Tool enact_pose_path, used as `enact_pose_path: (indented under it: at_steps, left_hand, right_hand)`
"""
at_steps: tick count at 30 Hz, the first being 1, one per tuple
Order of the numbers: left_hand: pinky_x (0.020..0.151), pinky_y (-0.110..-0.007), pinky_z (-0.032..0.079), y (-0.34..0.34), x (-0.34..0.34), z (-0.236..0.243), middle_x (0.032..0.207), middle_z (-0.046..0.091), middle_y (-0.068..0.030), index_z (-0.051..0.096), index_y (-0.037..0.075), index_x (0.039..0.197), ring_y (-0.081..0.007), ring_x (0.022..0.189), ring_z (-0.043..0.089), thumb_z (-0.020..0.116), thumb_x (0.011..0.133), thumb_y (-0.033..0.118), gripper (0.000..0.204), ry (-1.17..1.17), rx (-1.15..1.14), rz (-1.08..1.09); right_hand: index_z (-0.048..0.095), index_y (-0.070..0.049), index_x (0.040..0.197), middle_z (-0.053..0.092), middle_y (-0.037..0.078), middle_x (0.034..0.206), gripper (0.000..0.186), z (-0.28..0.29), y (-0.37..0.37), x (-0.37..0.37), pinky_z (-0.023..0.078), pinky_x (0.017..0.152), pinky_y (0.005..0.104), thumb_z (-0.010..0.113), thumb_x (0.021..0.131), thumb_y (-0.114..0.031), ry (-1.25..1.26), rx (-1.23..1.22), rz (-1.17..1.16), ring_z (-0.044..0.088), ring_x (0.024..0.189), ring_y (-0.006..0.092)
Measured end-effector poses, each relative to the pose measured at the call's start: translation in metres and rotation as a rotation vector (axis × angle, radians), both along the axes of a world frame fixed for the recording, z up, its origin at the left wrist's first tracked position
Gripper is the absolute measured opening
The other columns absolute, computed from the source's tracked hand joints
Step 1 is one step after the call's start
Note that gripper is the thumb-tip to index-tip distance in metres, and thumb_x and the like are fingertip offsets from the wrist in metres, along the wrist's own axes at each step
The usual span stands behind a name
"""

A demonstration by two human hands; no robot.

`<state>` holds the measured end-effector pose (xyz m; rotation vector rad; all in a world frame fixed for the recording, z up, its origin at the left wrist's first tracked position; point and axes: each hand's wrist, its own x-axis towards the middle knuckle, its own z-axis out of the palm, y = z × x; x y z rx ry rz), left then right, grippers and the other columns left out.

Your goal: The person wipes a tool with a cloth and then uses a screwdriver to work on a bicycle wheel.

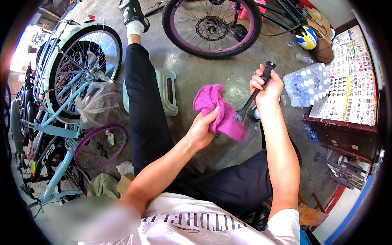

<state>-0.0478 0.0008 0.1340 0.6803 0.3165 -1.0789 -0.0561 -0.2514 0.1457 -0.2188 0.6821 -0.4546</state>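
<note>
My left hand [203, 130] is closed on a bunched pink cloth [209, 99], whose folds hang out on both sides of the fingers. My right hand [266, 86] is wrapped round the thick upper part of a black rod [251, 100] that looks like a bicycle kickstand. The rod slants down to the left, its square-ended top showing above my fingers. Its flared lower end [239, 117] is right beside the cloth; whether they touch I cannot tell.
Ahead lies a bicycle wheel with a purple rim [211, 30]. Bicycles [67, 87] crowd the left, near a loose purple rim [100, 148]. A pale green plastic stool [171, 94] stands beyond my left leg. Bottled water [307, 85], a volleyball [306, 38] and a cabinet [343, 136] are at right.
</note>
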Motion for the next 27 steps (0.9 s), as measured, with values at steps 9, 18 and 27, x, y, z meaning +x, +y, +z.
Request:
enact_pose_path:
  at_steps: [9,18,27]
  left_hand:
    - [0.105,-0.037,0.049,-0.01,0.0,0.011,0.123,0.07,-0.0054,0.063,0.001,0.133,-0.0176,0.114,0.065,0.07,0.102,0.021,0.037,-0.188,0.083,-0.107]
    - [0.106,-0.035,0.049,-0.008,0.01,0.009,0.126,0.07,-0.006,0.062,0.0,0.135,-0.0168,0.117,0.065,0.075,0.097,0.011,0.042,-0.481,0.15,-0.219]
    - [0.099,-0.036,0.053,-0.003,0.012,0.008,0.122,0.071,-0.0062,0.063,0.001,0.131,-0.0168,0.109,0.067,0.066,0.105,0.016,0.031,-0.322,0.069,-0.158]
  right_hand:
    - [0.059,-0.008,0.117,0.066,0.007,0.101,0.023,0.027,0.019,0.008,0.051,0.063,0.0344,0.061,0.105,-0.027,0.026,-0.306,0.028,0.062,0.078,0.0195]
    - [0.054,0.0,0.114,0.07,0.014,0.105,0.028,0.037,0.026,0.012,0.064,0.076,0.0366,0.073,0.098,-0.013,0.137,-0.541,0.119,0.073,0.086,0.0232]
    - [0.056,-0.002,0.118,0.07,0.015,0.113,0.021,0.03,0.027,0.005,0.064,0.082,0.0416,0.055,0.106,-0.018,0.03,-0.511,0.2,0.074,0.096,0.029]
